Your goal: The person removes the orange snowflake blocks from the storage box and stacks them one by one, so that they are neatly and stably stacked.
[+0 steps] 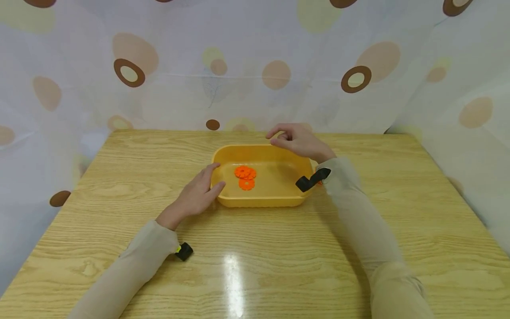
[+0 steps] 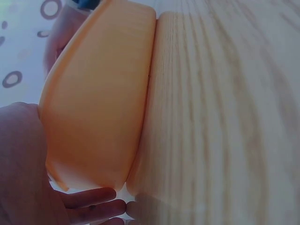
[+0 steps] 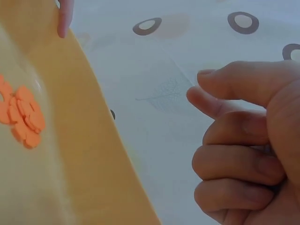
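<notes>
A yellow plastic tub stands on the wooden table. Inside it, toward the left, several flat orange flower-shaped pieces lie partly overlapping; they also show in the right wrist view. My left hand holds the tub's left end, thumb over the rim and other fingers along the outer wall. Above the far rim, my right hand hovers with curled fingers, thumb and index tips close together. Nothing shows between them in the right wrist view. Something orange lies right of the tub, mostly hidden by the right wrist.
The wooden table extends around the tub on all sides. Behind it hangs a pale curtain with brown and beige ovals, which also runs along both sides. Black wrist devices sit at both cuffs.
</notes>
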The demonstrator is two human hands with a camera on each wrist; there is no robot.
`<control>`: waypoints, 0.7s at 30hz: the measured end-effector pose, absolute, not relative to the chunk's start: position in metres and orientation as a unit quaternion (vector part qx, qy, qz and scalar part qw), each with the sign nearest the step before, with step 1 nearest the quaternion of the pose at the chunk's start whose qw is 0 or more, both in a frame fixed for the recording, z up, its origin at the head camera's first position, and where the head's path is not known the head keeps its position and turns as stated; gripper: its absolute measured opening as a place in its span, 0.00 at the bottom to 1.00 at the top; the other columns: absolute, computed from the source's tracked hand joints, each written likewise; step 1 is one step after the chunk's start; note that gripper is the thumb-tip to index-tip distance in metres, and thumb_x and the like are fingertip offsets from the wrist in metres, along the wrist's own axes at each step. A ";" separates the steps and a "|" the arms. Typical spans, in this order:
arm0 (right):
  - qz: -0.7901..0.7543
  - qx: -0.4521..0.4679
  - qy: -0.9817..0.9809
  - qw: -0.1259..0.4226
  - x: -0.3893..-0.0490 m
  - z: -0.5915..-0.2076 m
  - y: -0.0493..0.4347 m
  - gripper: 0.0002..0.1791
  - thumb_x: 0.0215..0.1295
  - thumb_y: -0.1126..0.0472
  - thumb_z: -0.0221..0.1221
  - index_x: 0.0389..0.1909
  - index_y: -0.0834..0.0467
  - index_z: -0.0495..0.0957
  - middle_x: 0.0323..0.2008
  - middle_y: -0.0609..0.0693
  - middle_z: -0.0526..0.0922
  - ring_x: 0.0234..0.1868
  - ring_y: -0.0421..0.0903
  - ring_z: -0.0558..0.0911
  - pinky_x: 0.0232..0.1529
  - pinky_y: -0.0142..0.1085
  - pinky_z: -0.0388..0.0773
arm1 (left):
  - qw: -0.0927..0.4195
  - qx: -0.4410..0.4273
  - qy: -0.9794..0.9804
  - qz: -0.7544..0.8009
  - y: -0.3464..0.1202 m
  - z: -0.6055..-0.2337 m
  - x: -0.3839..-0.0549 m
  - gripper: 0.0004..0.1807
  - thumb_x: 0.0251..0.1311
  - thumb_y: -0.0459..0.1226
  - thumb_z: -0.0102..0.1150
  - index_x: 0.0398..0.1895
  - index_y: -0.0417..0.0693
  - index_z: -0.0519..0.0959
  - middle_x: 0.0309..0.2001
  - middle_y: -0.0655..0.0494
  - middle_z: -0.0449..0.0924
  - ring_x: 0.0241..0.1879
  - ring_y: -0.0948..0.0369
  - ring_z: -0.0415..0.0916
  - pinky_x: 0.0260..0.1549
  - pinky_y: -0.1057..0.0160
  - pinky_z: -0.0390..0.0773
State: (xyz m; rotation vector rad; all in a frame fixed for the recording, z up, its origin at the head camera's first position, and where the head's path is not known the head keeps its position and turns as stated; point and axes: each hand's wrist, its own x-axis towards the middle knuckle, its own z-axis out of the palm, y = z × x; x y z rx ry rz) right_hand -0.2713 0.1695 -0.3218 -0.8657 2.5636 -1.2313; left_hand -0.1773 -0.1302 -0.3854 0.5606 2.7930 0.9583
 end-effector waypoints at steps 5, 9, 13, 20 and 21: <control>-0.428 -0.289 0.850 0.104 -0.272 -0.321 0.158 0.11 0.70 0.60 0.55 0.49 0.59 0.79 0.13 0.49 0.65 0.16 0.42 0.57 0.27 0.34 0.60 | 0.068 0.186 0.927 0.319 -0.130 -0.385 -0.178 0.34 0.72 0.48 0.41 0.73 0.40 0.49 0.71 0.34 0.56 0.69 0.41 0.58 0.64 0.42 0.62; -0.440 -0.305 0.837 0.117 -0.275 -0.324 0.152 0.12 0.70 0.62 0.54 0.49 0.63 0.78 0.12 0.47 0.63 0.15 0.41 0.56 0.27 0.34 0.62 | 0.066 0.186 0.927 0.319 -0.130 -0.385 -0.177 0.33 0.72 0.48 0.41 0.73 0.40 0.49 0.70 0.34 0.56 0.69 0.41 0.58 0.64 0.42 0.62; -0.439 -0.310 0.834 0.128 -0.278 -0.329 0.148 0.15 0.71 0.61 0.54 0.51 0.66 0.76 0.12 0.44 0.61 0.15 0.41 0.56 0.26 0.33 0.63 | 0.065 0.188 0.927 0.318 -0.129 -0.385 -0.177 0.33 0.72 0.47 0.41 0.73 0.39 0.49 0.70 0.33 0.56 0.69 0.41 0.58 0.64 0.42 0.62; -0.402 -0.331 0.844 0.130 -0.282 -0.338 0.142 0.16 0.70 0.60 0.55 0.52 0.67 0.76 0.12 0.44 0.61 0.14 0.40 0.57 0.25 0.34 0.63 | 0.063 0.187 0.928 0.317 -0.129 -0.386 -0.177 0.33 0.72 0.48 0.40 0.73 0.40 0.49 0.70 0.34 0.56 0.69 0.41 0.58 0.64 0.42 0.62; -0.398 -0.331 0.845 0.134 -0.282 -0.340 0.141 0.16 0.70 0.59 0.55 0.52 0.66 0.76 0.12 0.44 0.61 0.14 0.40 0.57 0.26 0.34 0.64 | 0.061 0.185 0.929 0.316 -0.129 -0.386 -0.177 0.33 0.72 0.48 0.41 0.73 0.41 0.50 0.70 0.34 0.57 0.69 0.41 0.58 0.64 0.42 0.62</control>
